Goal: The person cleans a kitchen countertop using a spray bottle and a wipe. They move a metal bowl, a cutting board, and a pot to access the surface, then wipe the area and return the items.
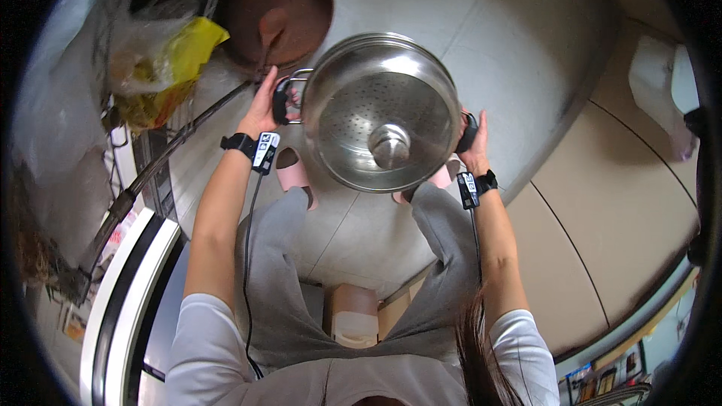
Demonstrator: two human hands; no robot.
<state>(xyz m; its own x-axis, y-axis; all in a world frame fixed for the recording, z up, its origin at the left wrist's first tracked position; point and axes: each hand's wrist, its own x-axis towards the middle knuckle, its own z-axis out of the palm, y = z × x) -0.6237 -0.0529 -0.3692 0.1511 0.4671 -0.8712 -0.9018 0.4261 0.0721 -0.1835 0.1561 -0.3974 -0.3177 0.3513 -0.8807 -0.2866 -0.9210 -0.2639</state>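
Observation:
A stainless steel steamer pot [344, 67] is held off the floor in front of me, above my feet. My left hand [264, 106] grips its left handle [280, 100], a metal loop with a black grip. Around the black right handle [467, 132] my right hand [476, 141] is closed, with some fingers hidden behind it. A perforated plate [344, 118] shows within the pot. Over its near part is a shiny round metal piece [389, 146]; whether it is a lid knob or lies inside, I cannot tell.
A brown round basin [307, 5] with a ladle-like tool [273, 25] stands ahead at left. Beside it, a rack [163, 152] carries plastic bags [197, 48]. Beige cabinet fronts [569, 197] line the right. A plastic jug [354, 324] sits on the floor between my legs.

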